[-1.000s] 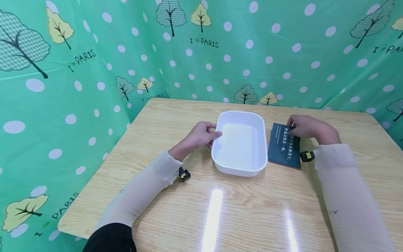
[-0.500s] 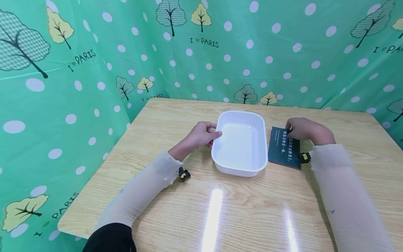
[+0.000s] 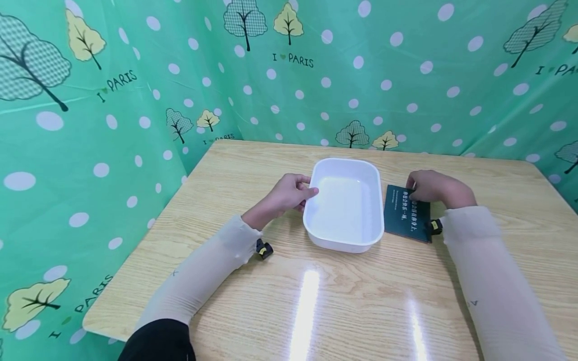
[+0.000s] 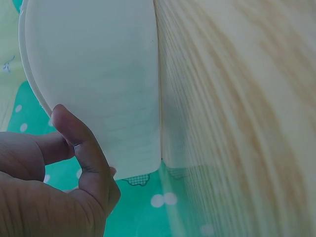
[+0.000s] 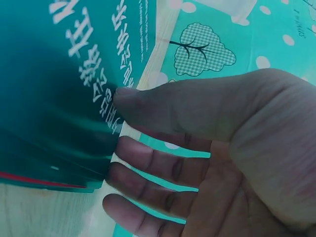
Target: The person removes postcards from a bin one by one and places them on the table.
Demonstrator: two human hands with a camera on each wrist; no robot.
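A white rectangular plastic basin (image 3: 345, 215) rests upright on the table, with nothing inside. My left hand (image 3: 291, 194) pinches its left rim, the thumb over the edge and the fingers against the outer wall; the left wrist view shows this hand (image 4: 74, 168) at the basin's side (image 4: 108, 89). Just right of the basin is a dark teal booklet (image 3: 402, 215) with white lettering. By its far edge, my right hand (image 3: 435, 186) pinches it. Seen from the right wrist, the thumb presses on the booklet's cover (image 5: 59, 108), while the fingertips meet its edge.
Both hands work over a light wood-grain table (image 3: 253, 311) with glare streaks near the front. A green dotted curtain (image 3: 298, 100) printed with trees hangs behind and to the left. Small black cameras (image 3: 264, 249) sit at the wrists.
My right hand has shifted a little left and nearer, and the booklet's far edge has come nearer with it, beside the basin. The left hand and basin have stayed still.
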